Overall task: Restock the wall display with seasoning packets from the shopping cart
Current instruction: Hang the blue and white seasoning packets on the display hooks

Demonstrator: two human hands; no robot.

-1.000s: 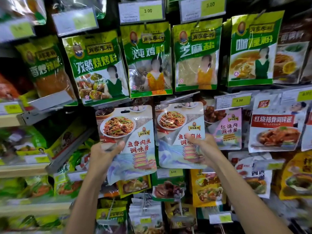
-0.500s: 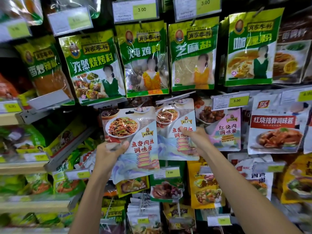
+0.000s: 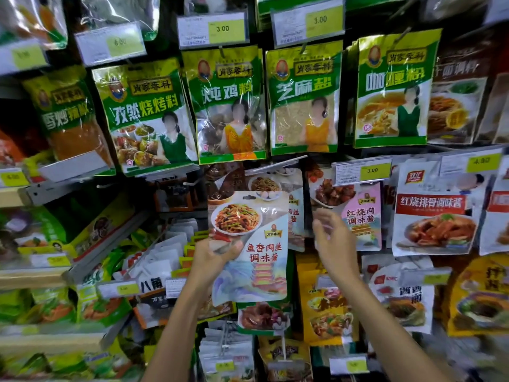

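Note:
My left hand [image 3: 213, 256] grips a white seasoning packet [image 3: 252, 244] printed with a plate of shredded pork and red characters, holding it upright in front of the wall display. Behind it hangs a matching packet [image 3: 293, 208] on a metal peg [image 3: 278, 164], mostly covered by the one I hold. My right hand [image 3: 334, 242] hovers just right of both packets with its fingers relaxed and spread, holding nothing. The shopping cart is out of view.
A row of green packets [image 3: 230, 106] hangs above, under yellow price tags [image 3: 225, 28]. A pink braised-pork packet [image 3: 358, 216] and a red-labelled rib sauce packet [image 3: 435, 213] hang to the right. Shelves of green bags [image 3: 41, 235] jut out at the left. More packets hang below.
My right hand has let go of the second packet, which now hangs on the peg. My left hand has carried its packet rightward, in front of the hung one.

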